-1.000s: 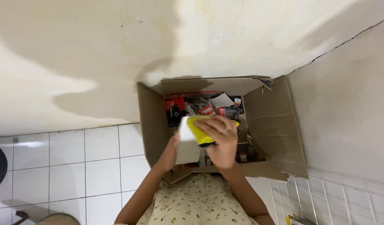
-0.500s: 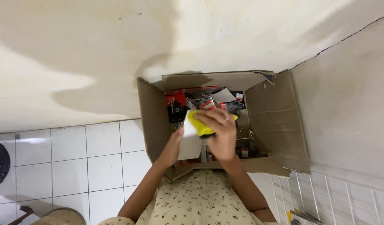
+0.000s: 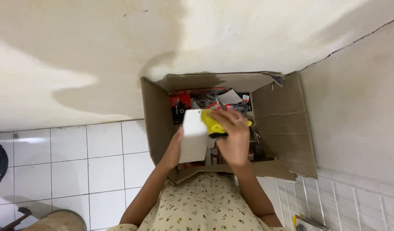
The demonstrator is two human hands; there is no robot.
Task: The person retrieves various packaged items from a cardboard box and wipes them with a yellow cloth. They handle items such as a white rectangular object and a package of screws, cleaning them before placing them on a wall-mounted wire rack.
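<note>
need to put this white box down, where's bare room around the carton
Bare white floor tiles lie left of the carton. Inside, the carton is crowded with red and black packs. The left hand holds the white box; the right hand grips a yellow cloth.

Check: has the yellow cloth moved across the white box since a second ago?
Yes. The yellow cloth slid rightward, from the top face of the white box to its right edge.

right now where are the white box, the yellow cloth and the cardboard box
white box (image 3: 193,137), head view, middle of its blank top face
yellow cloth (image 3: 211,124), head view, bare fold left of the right hand
cardboard box (image 3: 282,115), head view, inside of its right flap
</note>
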